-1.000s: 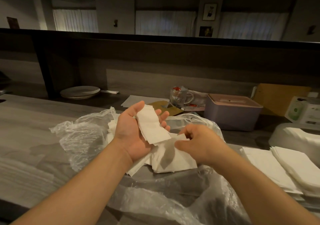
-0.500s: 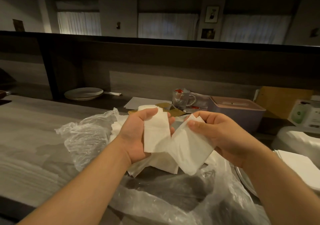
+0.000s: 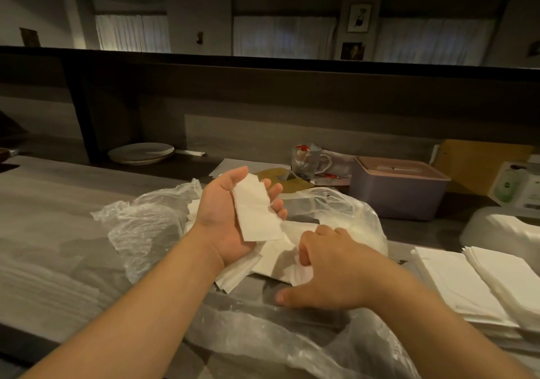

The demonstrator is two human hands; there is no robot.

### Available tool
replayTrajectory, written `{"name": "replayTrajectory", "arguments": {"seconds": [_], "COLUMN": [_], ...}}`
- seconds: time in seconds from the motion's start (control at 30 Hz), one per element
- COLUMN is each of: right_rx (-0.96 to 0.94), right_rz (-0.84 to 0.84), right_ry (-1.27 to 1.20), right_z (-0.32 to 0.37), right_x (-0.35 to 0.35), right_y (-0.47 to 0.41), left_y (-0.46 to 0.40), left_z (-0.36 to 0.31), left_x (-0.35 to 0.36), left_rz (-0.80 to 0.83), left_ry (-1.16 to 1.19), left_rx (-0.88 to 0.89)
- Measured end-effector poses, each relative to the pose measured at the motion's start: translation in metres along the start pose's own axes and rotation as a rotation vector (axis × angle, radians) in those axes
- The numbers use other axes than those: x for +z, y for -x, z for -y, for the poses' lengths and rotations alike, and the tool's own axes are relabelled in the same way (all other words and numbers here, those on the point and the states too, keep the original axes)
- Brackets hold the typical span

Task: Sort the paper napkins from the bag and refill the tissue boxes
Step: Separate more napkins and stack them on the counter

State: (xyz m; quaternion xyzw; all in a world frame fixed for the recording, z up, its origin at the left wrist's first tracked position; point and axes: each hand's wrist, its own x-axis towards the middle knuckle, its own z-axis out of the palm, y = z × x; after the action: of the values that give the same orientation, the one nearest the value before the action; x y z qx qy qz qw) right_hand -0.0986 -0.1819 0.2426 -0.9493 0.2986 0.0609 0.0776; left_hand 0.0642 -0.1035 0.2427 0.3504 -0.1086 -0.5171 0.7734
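Napkins are in both my hands at this moment. My left hand (image 3: 230, 218), in the middle of the frame, lies palm up with relaxed fingers, and a small pile of folded napkins (image 3: 257, 212) rests across them; I think I keep it like a tray, so the sorted pieces stay flat and in one direction. My right hand (image 3: 330, 273), lower and more to the right, has its fingers curled down into the loose napkins (image 3: 277, 259) in the open mouth of the clear plastic bag (image 3: 146, 226). It seems to pinch one piece, but the fingertips are hidden, so I cannot tell how many sheets it holds.

The bag is spread on the grey wooden counter (image 3: 52, 232) around and below both hands. Its thin film is wrinkled and partly lies over the paper, so it may come up together with a napkin.

At the right edge of the frame two neat stacks of napkins (image 3: 467, 282) are already lying flat, I judge as finished sorting. Behind them is a pale container (image 3: 502, 226) with white paper in it. The pink tissue box (image 3: 400, 188) stands at the upper right, lid closed, well apart from my hands. Near it, to its left, stands a glass mug (image 3: 309, 161), and stacked plates (image 3: 141, 153) are at the upper left.
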Motion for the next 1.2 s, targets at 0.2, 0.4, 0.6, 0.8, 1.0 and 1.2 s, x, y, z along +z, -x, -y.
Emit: {"name": "replayTrajectory", "arguments": {"seconds": [0.2,0.4,0.6,0.8,1.0,1.2], "right_rx": [0.012,0.04,0.046,0.027,-0.106,-0.273], "right_rz": [-0.099,-0.169,-0.201,-0.193,-0.268,-0.291], "right_ry": [-0.016,-0.033,-0.072,-0.178,-0.93,-1.11], "right_z": [0.004,0.0,-0.003,-0.009,-0.016,-0.016], "right_x": [0.001,0.004,0.003,-0.004,-0.034,-0.027], "right_y": [0.0,-0.005,-0.009,-0.009,0.01,0.008], "left_y": [-0.001,-0.002,0.001,0.001,0.002,0.011], "left_z": [0.002,0.002,0.001,0.002,0.003,0.011], "left_x": [0.0,0.0,0.0,0.001,0.0,0.009], "left_rz": [-0.009,-0.016,-0.023,-0.034,0.025,0.145], "left_ry": [-0.02,-0.016,0.026,-0.056,-0.218,-0.525], "left_rx": [-0.015,-0.061,-0.087,-0.078,-0.087,-0.088]}}
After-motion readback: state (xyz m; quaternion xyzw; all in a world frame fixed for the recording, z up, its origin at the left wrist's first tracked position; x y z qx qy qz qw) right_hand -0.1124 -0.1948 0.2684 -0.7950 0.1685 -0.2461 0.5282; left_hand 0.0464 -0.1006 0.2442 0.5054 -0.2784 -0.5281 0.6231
